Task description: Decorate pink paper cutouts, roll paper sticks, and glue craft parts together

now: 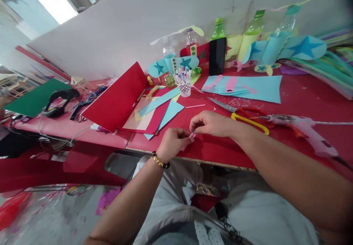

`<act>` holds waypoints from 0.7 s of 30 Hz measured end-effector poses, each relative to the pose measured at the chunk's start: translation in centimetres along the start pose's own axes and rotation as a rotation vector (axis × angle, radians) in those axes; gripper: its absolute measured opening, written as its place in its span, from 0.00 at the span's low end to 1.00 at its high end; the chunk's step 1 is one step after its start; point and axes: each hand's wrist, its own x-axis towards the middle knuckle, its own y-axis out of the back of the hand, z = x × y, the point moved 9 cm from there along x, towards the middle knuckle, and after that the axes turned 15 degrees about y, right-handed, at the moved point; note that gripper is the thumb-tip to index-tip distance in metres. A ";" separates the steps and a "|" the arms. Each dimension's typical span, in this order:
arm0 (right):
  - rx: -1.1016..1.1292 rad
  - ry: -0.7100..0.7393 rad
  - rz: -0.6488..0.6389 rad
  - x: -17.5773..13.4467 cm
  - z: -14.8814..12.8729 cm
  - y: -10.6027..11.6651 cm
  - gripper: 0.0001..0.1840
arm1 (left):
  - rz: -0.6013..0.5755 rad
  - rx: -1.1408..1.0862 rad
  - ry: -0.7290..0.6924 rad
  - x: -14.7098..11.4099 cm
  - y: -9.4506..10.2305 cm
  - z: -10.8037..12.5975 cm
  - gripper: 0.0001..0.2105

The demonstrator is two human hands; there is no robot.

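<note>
Left hand [173, 142], a bracelet [160, 160] of black and gold beads at the wrist: fingers pinch one side of a small piece of pink paper [192, 135]. Right hand [208, 123]: fingers close on the same piece from the other side. Pink paper: thin, pale, narrow, partly covered by the fingertips; held between both hands by the near edge of the desk [220, 153]. Desk: smooth red top, rough pale front edge.

Beyond the right forearm: glue gun [311, 131], pale pink plastic, clear stick at its rear; scissors [231, 109], metal blades, yellow and orange-red handles. Beyond the hands: one slim pink strip [195, 106], lying flat. To the left: red folder [118, 98], cover raised, cream and light blue sheets on its lower leaf.

Cup [184, 89], white with black lattice; holds upright pens [182, 75], white-barrelled. Light blue sheet [271, 87], bearing pink cut-outs [232, 84].

Farthest: black phone [217, 56], propped upright; plastic bottles [218, 30], several wrapped in coloured paper with stars.
</note>
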 end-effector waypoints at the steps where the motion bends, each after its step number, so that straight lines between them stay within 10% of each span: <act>1: -0.006 0.005 -0.003 0.0 -0.1 0.0 0.05 | -0.018 -0.028 0.010 0.0 0.0 -0.1 0.15; 10: 0.005 0.034 0.021 -0.1 -0.3 0.8 0.06 | -0.233 -0.213 0.030 -0.6 -0.1 -0.3 0.14; 21: 0.009 -0.016 0.051 -0.1 0.1 1.0 0.08 | 0.146 0.222 -0.222 -1.9 2.7 0.7 0.11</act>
